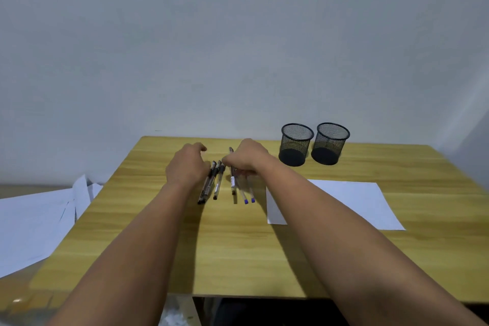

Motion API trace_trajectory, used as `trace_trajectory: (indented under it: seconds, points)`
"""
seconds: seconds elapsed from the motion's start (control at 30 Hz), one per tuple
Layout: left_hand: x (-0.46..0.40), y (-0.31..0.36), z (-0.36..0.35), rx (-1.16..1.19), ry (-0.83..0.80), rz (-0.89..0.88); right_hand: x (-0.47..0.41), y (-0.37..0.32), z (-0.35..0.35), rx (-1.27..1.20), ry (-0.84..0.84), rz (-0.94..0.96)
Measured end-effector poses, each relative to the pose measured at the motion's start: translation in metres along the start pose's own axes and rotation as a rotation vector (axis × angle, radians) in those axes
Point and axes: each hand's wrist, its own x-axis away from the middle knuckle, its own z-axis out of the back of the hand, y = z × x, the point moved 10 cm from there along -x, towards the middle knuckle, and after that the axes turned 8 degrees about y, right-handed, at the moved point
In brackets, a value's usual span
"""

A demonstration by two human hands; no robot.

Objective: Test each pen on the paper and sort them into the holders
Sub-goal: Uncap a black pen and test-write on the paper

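- Thin pens (217,180) with dark caps lie in a row on the desk (238,246); two have blue ends.
- Left hand (186,164) rests curled over them.
- Right hand (247,157): fingers closed on one pen (232,182).

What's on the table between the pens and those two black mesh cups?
Head view: only the right hand and bare table separate pens from mesh cups.

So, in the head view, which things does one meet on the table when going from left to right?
Left hand → dark pens → right hand → sheet of paper, and behind it the left mesh holder → right mesh holder. Loose papers lie off the table's left edge.
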Motion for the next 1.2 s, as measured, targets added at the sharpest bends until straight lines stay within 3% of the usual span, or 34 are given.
trace_trajectory:
  seconds: [0.07, 0.2, 0.43, 0.67, 0.9, 1.03, 1.1, 1.2]
  points:
    - [0.004, 0.030, 0.014, 0.067, 0.033, -0.129, 0.011, 0.004, 0.019, -0.167, -0.054, -0.043]
    - [0.022, 0.090, 0.021, 0.109, -0.048, -0.369, 0.033, 0.022, 0.063, -0.291, -0.095, -0.056]
    - [0.056, 0.151, 0.019, 0.230, -0.094, -0.443, 0.064, 0.088, 0.111, -0.727, -0.126, -0.194]
    - [0.077, 0.199, 0.012, 0.365, -0.139, -0.452, 0.072, 0.111, 0.130, -1.131, 0.242, -0.147]
    - [0.103, 0.214, -0.010, 0.420, -0.294, -0.373, 0.062, 0.121, 0.129, -0.995, 0.355, -0.242]
    - [0.117, 0.204, -0.036, 0.366, -0.450, -0.331, 0.059, 0.181, 0.171, -1.148, 0.633, -0.433]
    - [0.109, 0.179, -0.042, 0.295, -0.367, -0.314, 0.061, 0.201, 0.204, -1.032, 0.722, -0.411]
    - [0.083, 0.147, -0.044, 0.075, -0.182, -0.306, 0.063, 0.195, 0.224, -0.826, 0.727, -0.234]
